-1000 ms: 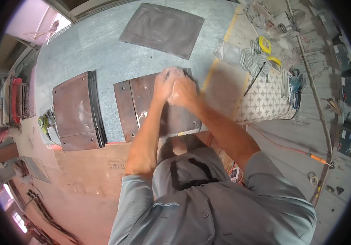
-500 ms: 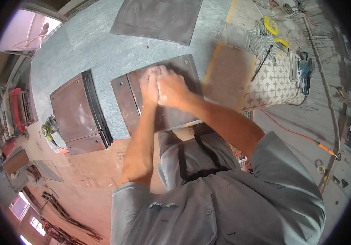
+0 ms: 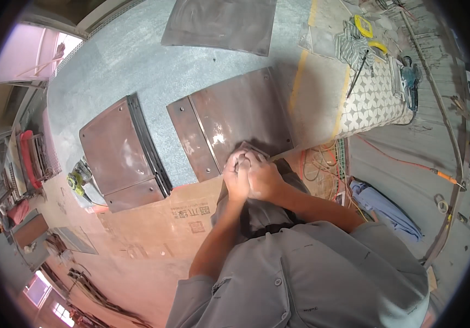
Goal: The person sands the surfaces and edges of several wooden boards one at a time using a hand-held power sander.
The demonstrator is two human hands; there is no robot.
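Observation:
My left hand and my right hand are closed together at the near edge of a dark brown panel, fingers overlapping. Under them shows the far corner of a small flat rectangular pad; my fingers cover most of it, so its exact kind is hidden. Pale dust coats the fingers. The panel lies flat on a grey-blue table. It has round holes near its corners, a straight seam toward its left side and whitish marks in the middle.
Left stands a stack of similar brown panels, a green power tool beside it. Another panel lies at the far side. Rightward are a striped cloth, a teal power tool and an orange cord. Cardboard covers the near left.
Both hands have slid together from the middle of the panel toward me, to its near edge. The whole view has shifted slightly, and the pad's corner now shows.

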